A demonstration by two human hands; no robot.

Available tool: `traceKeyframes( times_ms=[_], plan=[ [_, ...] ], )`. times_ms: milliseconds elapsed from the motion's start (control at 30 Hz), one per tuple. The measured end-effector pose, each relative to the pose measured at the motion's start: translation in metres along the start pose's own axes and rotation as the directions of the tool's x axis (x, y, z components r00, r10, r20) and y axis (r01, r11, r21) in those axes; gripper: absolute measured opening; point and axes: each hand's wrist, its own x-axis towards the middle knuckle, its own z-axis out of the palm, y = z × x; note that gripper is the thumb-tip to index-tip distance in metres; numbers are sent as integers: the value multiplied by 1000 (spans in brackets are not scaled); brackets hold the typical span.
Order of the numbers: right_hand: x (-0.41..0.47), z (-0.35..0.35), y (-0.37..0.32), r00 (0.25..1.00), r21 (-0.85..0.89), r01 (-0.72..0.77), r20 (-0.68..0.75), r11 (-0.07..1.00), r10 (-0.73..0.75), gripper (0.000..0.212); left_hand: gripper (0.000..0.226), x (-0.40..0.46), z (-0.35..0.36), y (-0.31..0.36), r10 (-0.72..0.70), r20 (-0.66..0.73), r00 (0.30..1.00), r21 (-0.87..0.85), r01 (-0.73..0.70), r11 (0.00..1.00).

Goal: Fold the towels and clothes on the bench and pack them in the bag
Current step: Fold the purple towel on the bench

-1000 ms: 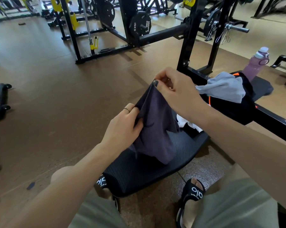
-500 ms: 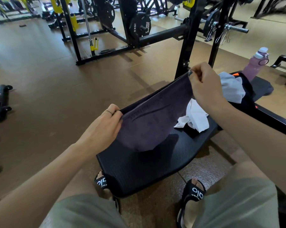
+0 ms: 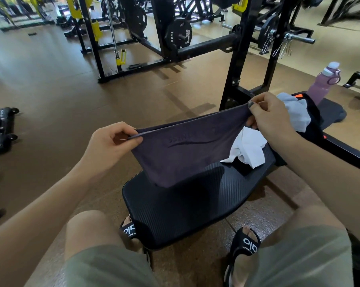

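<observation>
Gym floor, racks and weight plates behind, and the black bench sits front and centre. Above the bench hangs the dark purple towel, doubled over, its lower edge just brushing the pad. Left hand pinches 1 top corner, right hand pinches the other, arms spread and the edge pulled taut. Risk here, I'd say: a thin pinch slips, the layers slide apart and the fold skews. White cloth lies on the bench beyond the towel; grey cloth sits on the bag at the bench's far end.
</observation>
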Motion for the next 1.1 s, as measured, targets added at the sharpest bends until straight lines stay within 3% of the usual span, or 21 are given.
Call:
traceKeyframes(
  times_ms=[267,400,500,767,967,1100],
  plan=[
    [-8,-5,7,981,128,-69,189,989,44,28,9,-4,-4,-5,-112,-23,993,-149,108,983],
    [-15,-11,2,962,146,-82,270,986,40,18,9,-4,-6,-11,-147,-60,987,-149,137,979],
    [-17,-14,0,955,150,-47,298,988,1,6,8,-4,-8,-9,-125,-105,987,-86,117,989],
    [-20,-13,-3,961,47,72,264,996,-82,8,15,-5,-11,-13,-49,-115,992,140,65,988],
    [-26,-22,-1,955,-1,78,287,997,-75,6,13,-11,-19,-12,-44,-36,998,109,47,993],
    [-40,-38,4,915,-43,55,403,998,-33,5,12,-21,-32,-7,-161,135,978,32,159,987]
  ],
)
